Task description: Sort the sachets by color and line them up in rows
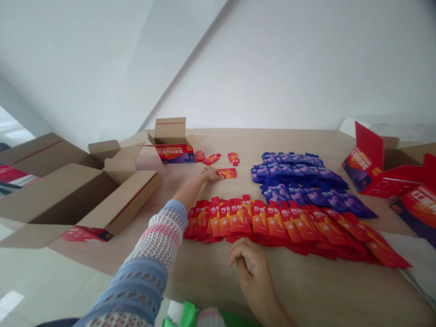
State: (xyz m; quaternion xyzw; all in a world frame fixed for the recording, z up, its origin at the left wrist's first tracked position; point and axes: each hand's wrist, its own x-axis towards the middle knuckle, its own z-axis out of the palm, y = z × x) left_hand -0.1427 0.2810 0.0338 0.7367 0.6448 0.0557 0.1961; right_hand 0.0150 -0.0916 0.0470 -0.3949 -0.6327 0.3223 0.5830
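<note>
Stretched forward over the table, my left hand [210, 174] has its fingers closed at the left end of a flat red-and-orange sachet [229, 173]. My right hand [251, 268] is held near the front of the table, its fingers curled in toward the thumb, with nothing visible in it. Just beyond that hand lies a long overlapping row of red sachets [259, 220]. Behind them are several rows of purple-blue sachets [293, 170]. A few more red sachets lie at the back, one [234, 158] apart and others [211, 159] beside a carton.
An upright printed carton [175, 153] with raised flaps stands at the back. To the left, a large brown carton [136, 202] lies open. Red printed cartons [374, 168] stand at the right. Something green [189, 313] shows below the table's front edge.
</note>
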